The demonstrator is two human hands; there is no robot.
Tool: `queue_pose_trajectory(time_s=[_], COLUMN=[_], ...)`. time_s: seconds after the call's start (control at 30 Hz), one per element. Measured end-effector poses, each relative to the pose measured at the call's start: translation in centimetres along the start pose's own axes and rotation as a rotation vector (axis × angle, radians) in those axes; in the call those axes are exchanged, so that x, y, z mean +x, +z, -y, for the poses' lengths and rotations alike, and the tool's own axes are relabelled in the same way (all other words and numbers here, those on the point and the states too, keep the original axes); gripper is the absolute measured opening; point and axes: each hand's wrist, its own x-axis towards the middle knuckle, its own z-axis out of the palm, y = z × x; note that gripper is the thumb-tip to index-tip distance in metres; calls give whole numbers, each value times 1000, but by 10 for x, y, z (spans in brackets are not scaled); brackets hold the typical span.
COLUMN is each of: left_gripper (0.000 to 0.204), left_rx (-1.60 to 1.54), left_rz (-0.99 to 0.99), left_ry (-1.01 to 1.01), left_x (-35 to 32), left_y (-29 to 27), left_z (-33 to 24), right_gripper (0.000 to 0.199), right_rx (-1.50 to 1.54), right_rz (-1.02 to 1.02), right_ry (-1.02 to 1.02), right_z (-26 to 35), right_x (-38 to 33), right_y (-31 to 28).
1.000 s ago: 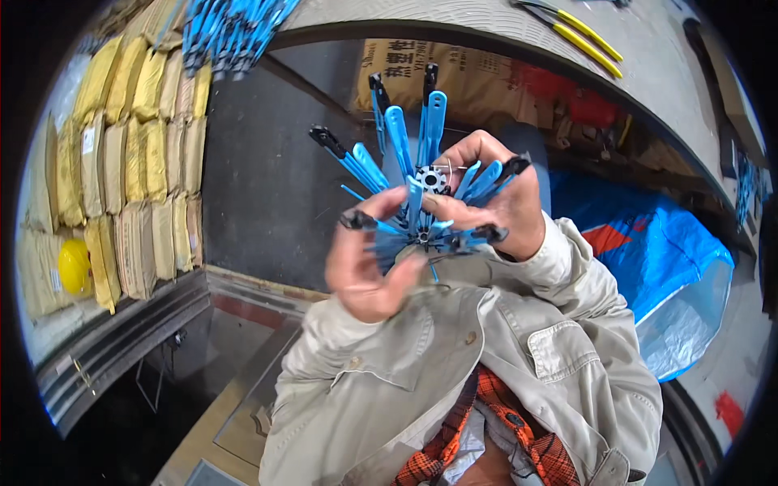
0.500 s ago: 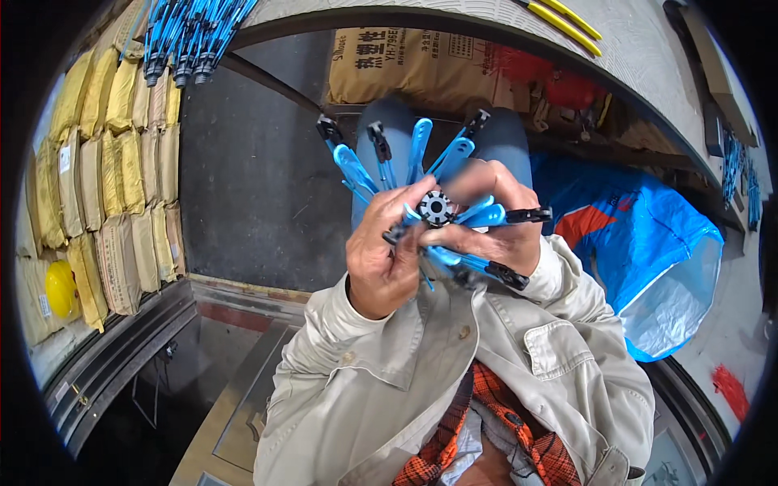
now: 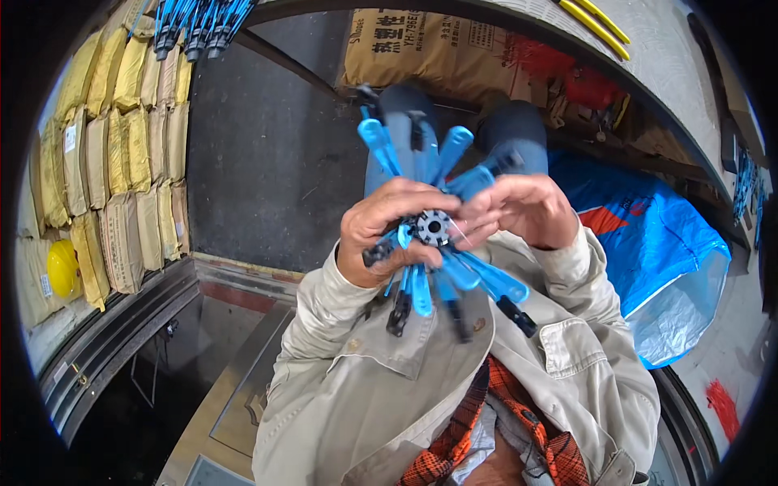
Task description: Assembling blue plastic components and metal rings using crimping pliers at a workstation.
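Left hand [image 3: 387, 235] fingers curled tight round the near side of a cluster of blue-handled tools [image 3: 442, 243] fanned out like spokes from a small dark toothed hub [image 3: 433, 228]; right hand [image 3: 523, 209] pinches at the hub's right edge with thumb and fingertips closed on it or on a handle root, can't tell which. Cluster is held up in front of the chest, above the beige jacket [image 3: 421, 381], some handles pointing up, others hanging down with black tips. Looks like mid-assembly or seating of one handle into the hub; next move probably calls for a steady left grip while the right aligns a piece with a slot, small precise motion. Hard to see: the actual contact point at the hub, hidden by fingertips; lower handles motion-blurred; knees behind the fan mostly covered. Around: blue plastic sack [image 3: 656, 243] right, stacked yellow-brown bags [image 3: 121, 162] left, yellow hard hat [image 3: 63, 267], more blue tools [image 3: 194, 24] top left, cut by the rim.
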Motion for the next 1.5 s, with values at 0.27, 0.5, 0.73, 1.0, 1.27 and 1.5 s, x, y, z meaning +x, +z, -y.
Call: queue_pose_trajectory(time_s=[0.27, 0.5, 0.73, 1.0, 1.27, 1.5], left_gripper=[39, 40, 37, 34, 25, 23], left_rx=[-78, 55, 169, 181, 128, 136], left_rz=[122, -17, -29, -32, -278, -288], left_ry=[4, 100, 109, 95, -50, -42], left_x=[-5, -9, -9, -1, 5, 6], left_y=[-3, 8, 16, 21, 40, 38], left_z=[-1, 3, 1, -2, 1, 6], right_gripper=[5, 3, 8, 13, 11, 25], right_rx=[-481, -499, -566, -455, -838, -1947], right_rz=[157, 114, -8, 19, 367, -680], right_ry=[-190, -341, -356, -197, -19, -679], right_z=[-15, -21, -24, -23, 31, 146], right_x=[-3, -2, -6, 0, 26, 73], right_y=[7, 12, 11, -2, -38, -151])
